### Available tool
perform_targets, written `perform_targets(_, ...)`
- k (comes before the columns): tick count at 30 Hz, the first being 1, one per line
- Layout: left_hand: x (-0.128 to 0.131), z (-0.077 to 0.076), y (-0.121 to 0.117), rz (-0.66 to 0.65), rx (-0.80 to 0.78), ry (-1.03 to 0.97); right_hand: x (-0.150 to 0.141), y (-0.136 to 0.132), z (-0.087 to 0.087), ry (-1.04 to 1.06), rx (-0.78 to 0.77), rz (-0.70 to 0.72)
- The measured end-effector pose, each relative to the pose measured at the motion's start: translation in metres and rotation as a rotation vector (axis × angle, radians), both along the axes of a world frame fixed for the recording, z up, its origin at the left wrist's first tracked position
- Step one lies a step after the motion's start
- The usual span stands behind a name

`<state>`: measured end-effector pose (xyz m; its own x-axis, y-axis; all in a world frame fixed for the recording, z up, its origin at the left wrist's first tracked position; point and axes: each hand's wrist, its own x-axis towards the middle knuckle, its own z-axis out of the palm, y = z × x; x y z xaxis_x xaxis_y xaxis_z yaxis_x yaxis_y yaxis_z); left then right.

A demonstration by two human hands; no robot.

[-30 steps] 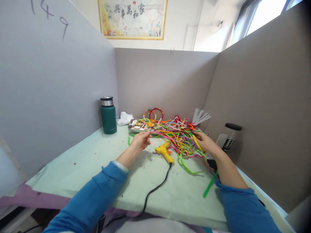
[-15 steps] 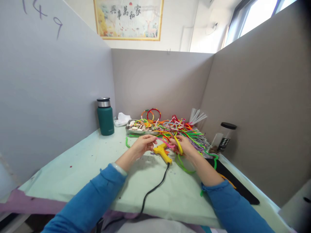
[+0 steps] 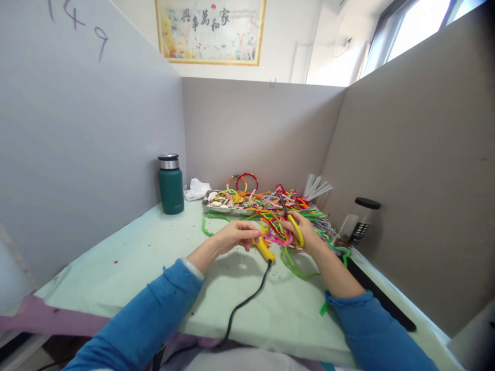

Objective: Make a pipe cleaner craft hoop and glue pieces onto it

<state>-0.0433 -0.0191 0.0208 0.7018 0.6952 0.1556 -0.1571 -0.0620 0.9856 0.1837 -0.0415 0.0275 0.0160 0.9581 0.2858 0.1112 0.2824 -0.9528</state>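
My left hand (image 3: 242,235) pinches one end of a pink pipe cleaner (image 3: 276,240) between thumb and fingertips. The pipe cleaner runs across to my right hand (image 3: 303,232), which is closed on yellow-handled scissors (image 3: 295,229). Their dark blades point away from me, over the pile. Whether my right fingers also grip the pink strand I cannot tell. Under my hands lies a yellow glue gun (image 3: 266,251), partly covered by my left fingers, its black cord trailing toward me. A green pipe cleaner (image 3: 296,269) curves on the table below my right hand.
A metal tray (image 3: 228,211) of wood slices stands behind my hands, beside a heap of colourful pipe cleaners (image 3: 266,202). A green bottle (image 3: 170,190) is at the left, a clear black-lidded container (image 3: 361,219) at the right. Grey partitions (image 3: 263,129) enclose the table.
My left hand has shifted right and slightly down, over the glue gun. The pink pipe cleaner has moved with my hands. My right hand still holds the scissors, now more upright; the view has shifted slightly.
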Motion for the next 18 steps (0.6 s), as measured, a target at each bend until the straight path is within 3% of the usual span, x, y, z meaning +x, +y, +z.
perform_targets(5,0.0,-0.002,0.0,-0.122,-0.002,0.062,-0.004,-0.017,0.006,0.103,-0.007,0.39)
perform_targets(9,0.0,-0.001,0.003,0.04,0.013,-0.025,-0.008,-0.025,0.008,0.017,-0.082,0.546)
perform_targets(12,0.0,0.002,0.005,0.179,0.073,-0.073,-0.011,-0.024,0.008,-0.063,-0.13,0.615)
perform_targets(18,0.008,-0.002,0.004,0.232,0.421,0.126,-0.016,-0.02,0.004,-0.09,-0.169,0.613)
